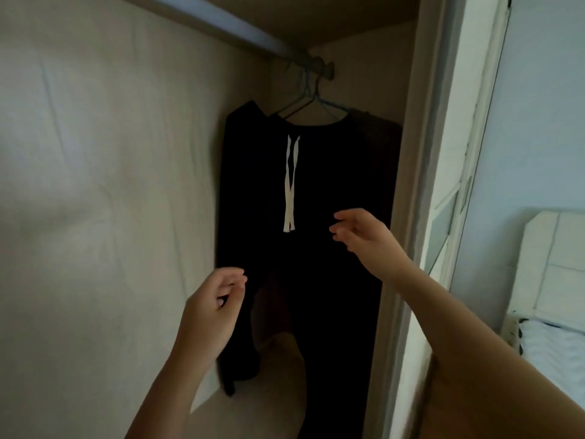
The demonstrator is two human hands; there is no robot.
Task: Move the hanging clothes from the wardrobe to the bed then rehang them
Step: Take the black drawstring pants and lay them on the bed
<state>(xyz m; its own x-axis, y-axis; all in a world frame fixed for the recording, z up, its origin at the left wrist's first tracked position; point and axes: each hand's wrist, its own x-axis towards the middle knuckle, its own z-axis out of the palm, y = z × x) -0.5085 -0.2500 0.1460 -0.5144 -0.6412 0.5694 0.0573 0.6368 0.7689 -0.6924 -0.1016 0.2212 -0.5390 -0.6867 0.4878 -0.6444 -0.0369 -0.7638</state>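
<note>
Wardrobe (pixel 110 185): open in front of me, dim inside, pale back wall wrinkled like a stuck-on lining.
Bed (pixel 550 346): off to the right past the door frame, with only a corner of white bedding and the headboard showing.
Black garment (pixel 342 172): hangs at the right end of the wardrobe, near the side wall. I'd say a tug low on the cloth could drag it off its hanger, or take one hook and leave the tangle behind. Its long axis is vertical, with the waistband up at the hanger and the hem down toward the floor.
Second garment (pixel 386 147): a darker brownish piece behind it, mostly hidden.
Rail (pixel 221 23): runs overhead to its end bracket.
Left hand (pixel 212 308): at the garment's left edge, fingers loosely curled, with no cloth visible between them.
Right hand (pixel 361 236): higher up in front of the cloth, fingers slack and apart, holding nothing.
Hangers (pixel 308 99): thin blue wire, hooks bunched together on the rail.
Drawstring (pixel 290 191): two white ends hanging straight down.
</note>
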